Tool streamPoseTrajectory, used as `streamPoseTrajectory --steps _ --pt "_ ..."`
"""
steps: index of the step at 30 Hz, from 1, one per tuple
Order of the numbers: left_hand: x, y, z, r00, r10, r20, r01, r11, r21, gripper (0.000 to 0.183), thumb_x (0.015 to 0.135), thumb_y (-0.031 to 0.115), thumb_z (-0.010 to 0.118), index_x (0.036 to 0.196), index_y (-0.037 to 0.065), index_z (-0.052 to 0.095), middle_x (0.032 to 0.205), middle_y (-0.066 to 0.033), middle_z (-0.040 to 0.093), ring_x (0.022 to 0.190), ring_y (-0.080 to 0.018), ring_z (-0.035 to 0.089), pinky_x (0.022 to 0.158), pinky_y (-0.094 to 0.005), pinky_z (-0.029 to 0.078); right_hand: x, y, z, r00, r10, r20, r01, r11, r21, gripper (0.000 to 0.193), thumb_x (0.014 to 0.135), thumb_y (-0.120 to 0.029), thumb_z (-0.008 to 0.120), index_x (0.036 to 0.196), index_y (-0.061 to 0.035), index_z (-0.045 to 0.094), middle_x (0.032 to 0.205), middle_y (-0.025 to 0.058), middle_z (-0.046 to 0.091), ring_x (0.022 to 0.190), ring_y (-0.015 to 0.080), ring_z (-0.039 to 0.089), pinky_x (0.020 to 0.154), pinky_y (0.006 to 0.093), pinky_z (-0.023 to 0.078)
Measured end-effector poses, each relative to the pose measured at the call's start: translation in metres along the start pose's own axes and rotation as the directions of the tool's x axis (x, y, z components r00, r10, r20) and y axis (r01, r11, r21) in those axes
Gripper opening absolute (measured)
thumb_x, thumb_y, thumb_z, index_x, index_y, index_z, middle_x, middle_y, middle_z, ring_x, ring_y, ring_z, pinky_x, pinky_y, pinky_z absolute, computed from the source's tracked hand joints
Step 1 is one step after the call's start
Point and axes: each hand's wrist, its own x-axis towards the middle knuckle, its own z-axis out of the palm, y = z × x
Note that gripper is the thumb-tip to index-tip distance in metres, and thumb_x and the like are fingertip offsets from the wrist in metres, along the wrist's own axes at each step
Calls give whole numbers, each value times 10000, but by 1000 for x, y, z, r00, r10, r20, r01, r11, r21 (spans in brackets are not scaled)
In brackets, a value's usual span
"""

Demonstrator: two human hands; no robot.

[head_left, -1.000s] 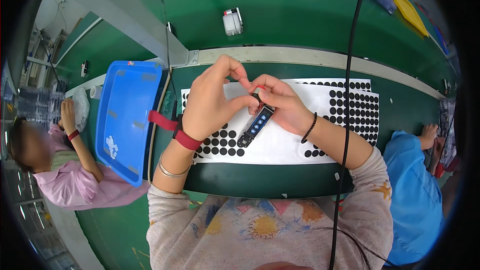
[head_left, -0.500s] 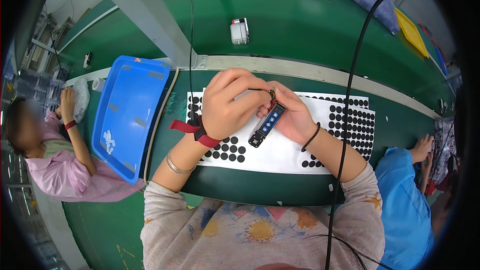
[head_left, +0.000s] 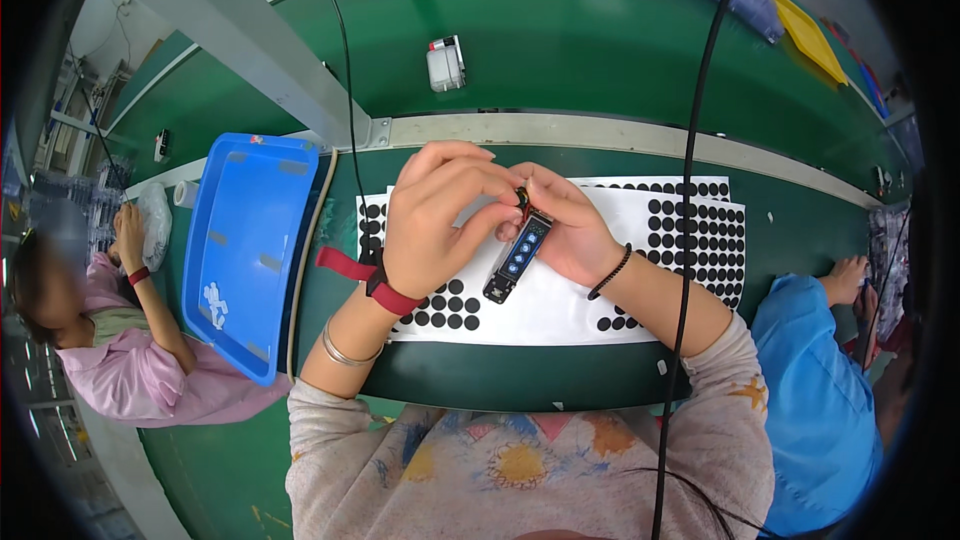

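Note:
A slim black electronic device (head_left: 517, 258) with a lit strip of small blue-white icons is held tilted over the white sheet. My right hand (head_left: 572, 230) grips its upper end, with fingers behind it and the thumb at the top. A small round black part (head_left: 522, 198) sits at that end beside short reddish wires. My left hand (head_left: 440, 215) pinches at this round part with thumb and forefinger, its other fingers arched above. The exact contact of the fingertips is partly hidden. A red strap with a black clasp (head_left: 376, 284) circles my left wrist.
Rows of black round stickers cover the white sheet (head_left: 560, 325) on the green bench. Left of it stands a blue tray (head_left: 245, 260) with small white pieces. A black cable (head_left: 690, 190) hangs at right. Co-workers sit on both sides, one in pink (head_left: 130, 380), one in blue (head_left: 810, 390).
Both hands and the device have shifted slightly left in the picture, as has the background. The left thumb now shows beside the forefinger at the round part. The right hand keeps hold of the device.

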Motion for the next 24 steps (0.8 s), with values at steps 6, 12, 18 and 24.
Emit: streamPoseTrajectory --steps 6,12,18,24 --pt "-3 -3 0 999 -11 -31 11 1000 10 240 634 78 740 816 47 586 866 -65 651 915 -245 570 780 -345 435 -3 2 2 999 -32 -3 32 997 -71 199 898 -206 518 1015 -48 499 858 37 535 770 128 545 739 275 441" --pt "5 5 -7 971 -191 141 222 943 -248 310 647 203 732 869 62 568 1067 -74 586 980 -278 523 844 -397 402 -4 -8 4 989 -19 146 63 952 -301 210 883 -216 538 990 -39 501 790 22 540 727 122 541 688 253 429" --pt "1 -10 0 976 99 194 -112 992 57 324 766 335 605 927 54 586 1166 -86 536 1105 -340 444 900 -426 375 -3 -3 6 992 55 112 -51 998 -32 373 872 -295 547 1136 -53 443 1000 67 495 844 140 528 723 297 440" --pt "2 -9 -2 987 -64 -147 78 993 89 317 634 215 743 724 46 491 969 -109 614 907 -293 534 774 -364 410 -1 -1 7 996 -88 -24 68 891 -448 515 802 -188 649 1204 -57 355 1077 59 457 983 131 471 874 305 410"
